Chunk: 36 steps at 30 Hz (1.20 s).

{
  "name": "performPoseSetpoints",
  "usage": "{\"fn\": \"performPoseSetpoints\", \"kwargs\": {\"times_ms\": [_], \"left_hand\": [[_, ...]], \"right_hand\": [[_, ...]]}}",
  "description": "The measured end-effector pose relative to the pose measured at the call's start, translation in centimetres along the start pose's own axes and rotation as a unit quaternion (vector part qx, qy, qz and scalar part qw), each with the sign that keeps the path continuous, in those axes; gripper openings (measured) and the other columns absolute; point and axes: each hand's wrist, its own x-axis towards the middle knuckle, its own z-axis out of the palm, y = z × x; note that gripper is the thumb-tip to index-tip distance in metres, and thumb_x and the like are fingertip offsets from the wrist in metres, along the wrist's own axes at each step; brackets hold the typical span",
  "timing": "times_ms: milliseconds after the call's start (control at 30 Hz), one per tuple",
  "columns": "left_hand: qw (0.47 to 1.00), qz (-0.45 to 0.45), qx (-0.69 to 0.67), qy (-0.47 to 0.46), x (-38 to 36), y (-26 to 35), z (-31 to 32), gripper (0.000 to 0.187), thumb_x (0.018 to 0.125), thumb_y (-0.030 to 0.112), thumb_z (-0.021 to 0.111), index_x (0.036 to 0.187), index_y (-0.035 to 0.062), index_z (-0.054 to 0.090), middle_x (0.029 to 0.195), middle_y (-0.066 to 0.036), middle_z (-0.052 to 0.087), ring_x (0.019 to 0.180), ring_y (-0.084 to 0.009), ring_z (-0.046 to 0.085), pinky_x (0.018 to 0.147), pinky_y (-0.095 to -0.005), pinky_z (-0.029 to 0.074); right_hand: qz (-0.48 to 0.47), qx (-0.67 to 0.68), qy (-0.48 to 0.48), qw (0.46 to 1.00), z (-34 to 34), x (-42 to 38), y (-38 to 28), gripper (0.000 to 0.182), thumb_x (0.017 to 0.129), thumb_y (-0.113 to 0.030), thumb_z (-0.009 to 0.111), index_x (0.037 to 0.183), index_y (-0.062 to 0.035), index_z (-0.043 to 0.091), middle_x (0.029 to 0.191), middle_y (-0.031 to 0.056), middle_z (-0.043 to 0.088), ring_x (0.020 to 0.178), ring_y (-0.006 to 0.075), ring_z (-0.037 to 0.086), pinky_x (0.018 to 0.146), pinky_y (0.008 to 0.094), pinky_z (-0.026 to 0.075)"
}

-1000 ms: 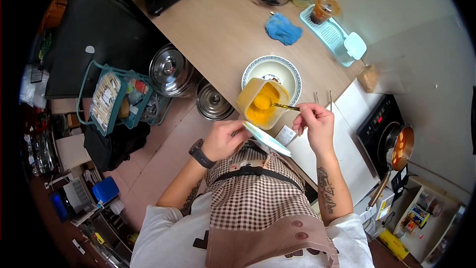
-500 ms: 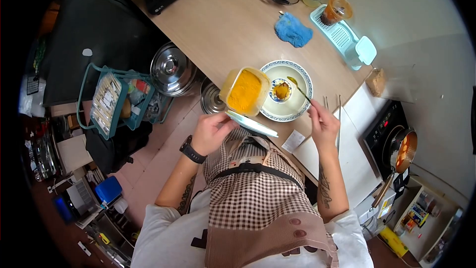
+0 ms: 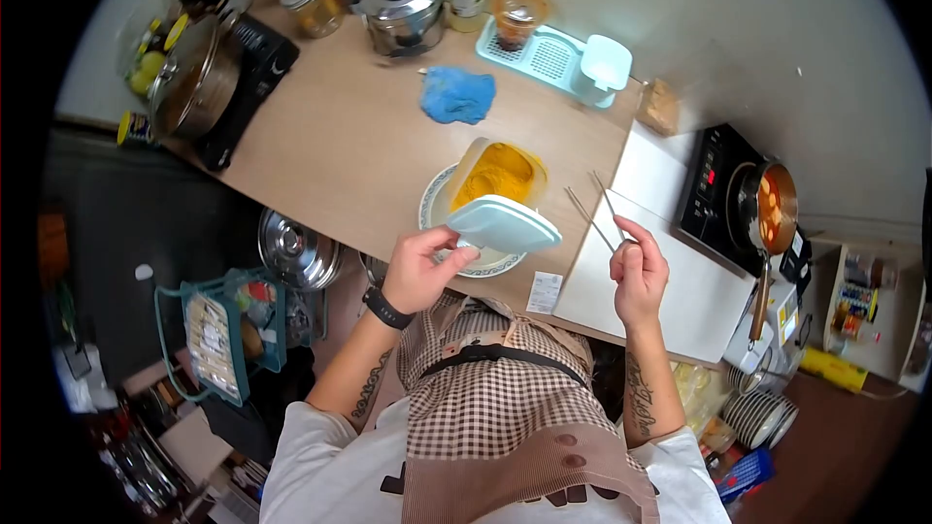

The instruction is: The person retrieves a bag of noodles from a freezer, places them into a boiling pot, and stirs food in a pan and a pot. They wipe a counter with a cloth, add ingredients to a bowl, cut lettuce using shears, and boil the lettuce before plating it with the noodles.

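Observation:
My left hand pinches the edge of a pale blue lid, tilted beside an open tub of yellow powder. How the tub is supported is hidden. Under both is a patterned white bowl, its inside mostly covered. My right hand is closed over the white board, at the near ends of two thin metal sticks. Whether anything is between its fingers cannot be made out.
A blue cloth lies behind the bowl, with a pale blue rack and steel pot farther back. On the right, a pan of food sits on a black cooker. A printed slip lies near the front edge.
The view has turned and shifted. The tub and lid now cover most of the bowl. The spoon seen in my right hand is no longer visible, and the powder's surface looks more uneven.

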Motion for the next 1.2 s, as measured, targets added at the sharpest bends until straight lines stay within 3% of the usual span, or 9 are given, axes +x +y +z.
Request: {"fn": "performPoseSetpoints", "kwargs": {"times_ms": [433, 600, 633, 733, 833, 867, 933, 1067, 1200], "left_hand": [[0.992, -0.078, -0.076, -0.056, 26.1, -4.4, 5.8, 0.048, 0.100, 0.043, 0.054, 0.106, -0.0027, 0.065, 0.083, -0.010, 0.070, 0.076, -0.0148, 0.066, 0.071, -0.0265, 0.053], [0.987, -0.118, -0.091, -0.058, 32.1, -5.5, 6.8, 0.059, 0.099, 0.049, 0.053, 0.124, -0.0042, 0.053, 0.106, -0.016, 0.067, 0.091, -0.0212, 0.067, 0.081, -0.0323, 0.054], [0.986, -0.132, -0.083, -0.058, 32.0, -5.1, 6.7, 0.059, 0.098, 0.048, 0.054, 0.129, -0.0030, 0.051, 0.108, -0.017, 0.066, 0.092, -0.0219, 0.067, 0.082, -0.0332, 0.055], [0.997, -0.066, -0.014, -0.040, 27.8, -3.8, 4.9, 0.056, 0.099, 0.041, 0.057, 0.138, 0.0025, 0.046, 0.108, -0.014, 0.069, 0.098, -0.0194, 0.066, 0.079, -0.0293, 0.052], [1.000, -0.017, 0.020, -0.007, 20.8, -2.8, 1.2, 0.043, 0.101, 0.032, 0.057, 0.133, 0.0044, 0.054, 0.110, -0.007, 0.069, 0.104, -0.0151, 0.064, 0.078, -0.0255, 0.047], [1.000, -0.009, 0.017, 0.018, 18.1, -2.9, 0.0, 0.039, 0.101, 0.030, 0.057, 0.131, 0.0049, 0.056, 0.111, -0.006, 0.069, 0.106, -0.0139, 0.063, 0.079, -0.0249, 0.045], [0.993, -0.019, 0.041, 0.112, 13.0, -4.0, -1.8, 0.036, 0.100, 0.030, 0.058, 0.127, 0.0060, 0.059, 0.118, -0.006, 0.067, 0.110, -0.0135, 0.062, 0.082, -0.0253, 0.042], [0.968, -0.087, 0.033, 0.234, 4.4, -8.4, -4.7, 0.035, 0.099, 0.032, 0.060, 0.124, 0.0066, 0.061, 0.111, -0.001, 0.065, 0.100, -0.0096, 0.058, 0.079, -0.0241, 0.042], [0.956, -0.128, 0.032, 0.262, -0.5, -9.1, -2.8, 0.035, 0.100, 0.032, 0.058, 0.123, 0.0059, 0.060, 0.107, -0.001, 0.065, 0.096, -0.0094, 0.059, 0.076, -0.0239, 0.044]], "right_hand": [[0.185, -0.236, -0.015, 0.954, -3.4, -11.1, 2.5, 0.024, 0.090, -0.017, 0.065, 0.108, -0.0013, 0.070, 0.066, 0.0133, 0.062, 0.056, 0.0189, 0.057, 0.057, 0.0313, 0.047], [0.258, -0.185, 0.018, 0.948, -4.5, -15.9, 3.9, 0.029, 0.091, -0.020, 0.066, 0.111, 0.0002, 0.068, 0.072, 0.0123, 0.067, 0.059, 0.0176, 0.061, 0.059, 0.0309, 0.050], [0.340, -0.134, -0.019, 0.931, -4.8, -16.4, 3.5, 0.033, 0.093, -0.022, 0.066, 0.117, 0.0002, 0.066, 0.088, 0.0124, 0.070, 0.075, 0.0187, 0.066, 0.069, 0.0302, 0.052], [0.278, -0.008, -0.147, 0.949, -5.9, -21.9, 7.9, 0.039, 0.095, -0.029, 0.064, 0.122, -0.0011, 0.065, 0.131, 0.0209, 0.058, 0.125, 0.0299, 0.055, 0.107, 0.0355, 0.040], [0.330, -0.034, -0.226, 0.916, -9.1, -22.4, 8.1, 0.038, 0.093, -0.035, 0.066, 0.116, -0.0053, 0.070, 0.135, 0.0190, 0.058, 0.128, 0.0313, 0.052, 0.110, 0.0368, 0.037], [0.277, -0.231, -0.267, 0.894, -10.9, -20.9, 8.0, 0.033, 0.089, -0.036, 0.068, 0.106, -0.0091, 0.075, 0.129, 0.0174, 0.062, 0.125, 0.0337, 0.054, 0.106, 0.0369, 0.041], [0.350, -0.291, -0.244, 0.856, -12.7, -14.7, 6.4, 0.029, 0.085, -0.031, 0.069, 0.100, -0.0071, 0.074, 0.112, 0.0188, 0.067, 0.108, 0.0370, 0.062, 0.093, 0.0390, 0.050], [0.163, -0.208, -0.058, 0.963, -13.5, -4.5, 6.1, 0.039, 0.087, -0.022, 0.067, 0.120, -0.0008, 0.063, 0.103, 0.0162, 0.070, 0.092, 0.0299, 0.067, 0.084, 0.0352, 0.053], [0.077, -0.279, -0.088, 0.953, -11.7, 2.1, 4.2, 0.037, 0.087, -0.020, 0.067, 0.119, -0.0016, 0.063, 0.101, 0.0165, 0.070, 0.090, 0.0295, 0.068, 0.081, 0.0347, 0.053]]}}
